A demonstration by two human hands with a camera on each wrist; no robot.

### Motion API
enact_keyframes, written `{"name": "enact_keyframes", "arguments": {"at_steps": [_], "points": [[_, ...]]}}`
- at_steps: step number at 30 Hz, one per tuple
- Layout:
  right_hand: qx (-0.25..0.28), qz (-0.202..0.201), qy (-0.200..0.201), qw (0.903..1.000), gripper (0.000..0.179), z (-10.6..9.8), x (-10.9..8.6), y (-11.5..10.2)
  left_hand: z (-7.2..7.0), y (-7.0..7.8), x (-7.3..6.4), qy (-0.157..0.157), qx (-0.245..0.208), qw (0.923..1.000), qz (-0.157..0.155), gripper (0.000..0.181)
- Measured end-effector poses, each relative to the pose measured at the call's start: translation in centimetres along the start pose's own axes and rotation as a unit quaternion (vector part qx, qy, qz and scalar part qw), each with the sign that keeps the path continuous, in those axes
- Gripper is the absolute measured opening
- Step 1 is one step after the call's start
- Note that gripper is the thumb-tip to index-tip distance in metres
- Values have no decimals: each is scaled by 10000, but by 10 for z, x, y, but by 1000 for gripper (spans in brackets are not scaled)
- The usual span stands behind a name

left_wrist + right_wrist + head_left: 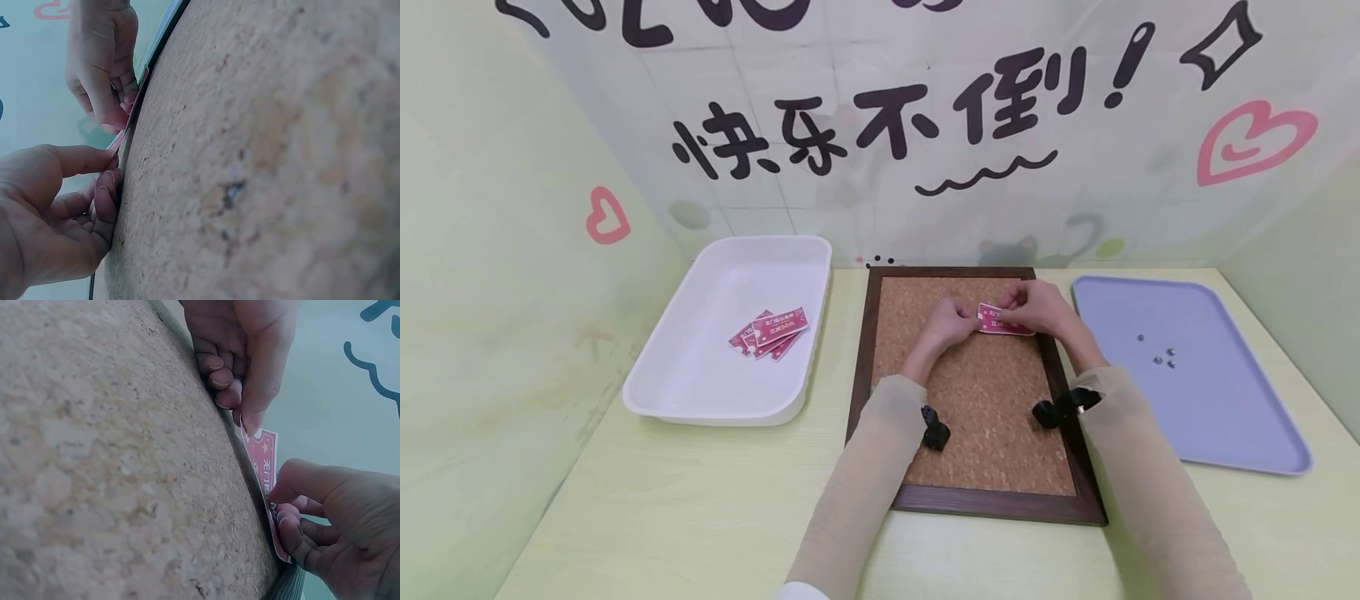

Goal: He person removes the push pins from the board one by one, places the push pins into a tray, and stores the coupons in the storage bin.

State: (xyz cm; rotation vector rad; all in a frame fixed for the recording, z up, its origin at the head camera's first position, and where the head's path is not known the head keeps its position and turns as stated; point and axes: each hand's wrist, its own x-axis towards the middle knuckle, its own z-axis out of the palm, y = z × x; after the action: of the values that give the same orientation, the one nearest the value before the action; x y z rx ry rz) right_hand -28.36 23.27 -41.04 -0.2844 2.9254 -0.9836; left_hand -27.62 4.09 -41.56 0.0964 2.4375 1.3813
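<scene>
A pink coupon (pixel 1004 320) with white print lies against the upper right part of a cork board (pixel 977 417) in a dark wooden frame. My left hand (pixel 950 322) pinches the coupon's left end between thumb and finger, its other fingers curled near the cork. In the right wrist view, a small shiny pushpin (pixel 272 505) shows between the thumb and forefinger of my right hand (pixel 340 519), close over the coupon's face. That hand's fingers partly hide the pin and the coupon's middle.
Left of the board stands a white tray (pixel 700 404) holding several similar pink coupons (pixel 775 331). At the right, a blue tray (pixel 1240 408) carries several small silver pins (pixel 1165 358). A printed wall rises close behind the board.
</scene>
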Motion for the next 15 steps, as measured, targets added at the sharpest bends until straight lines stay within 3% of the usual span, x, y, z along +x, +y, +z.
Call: {"name": "enact_keyframes", "arguments": {"at_steps": [6, 15], "points": [[4, 36, -5, 10000, 21, 0, -1, 4, 1, 0, 0, -9, 5, 10000, 25, 44], [574, 117, 22, 9983, 22, -1, -5, 11, -2, 0, -2, 23, -42, 10000, 4, 36]]}}
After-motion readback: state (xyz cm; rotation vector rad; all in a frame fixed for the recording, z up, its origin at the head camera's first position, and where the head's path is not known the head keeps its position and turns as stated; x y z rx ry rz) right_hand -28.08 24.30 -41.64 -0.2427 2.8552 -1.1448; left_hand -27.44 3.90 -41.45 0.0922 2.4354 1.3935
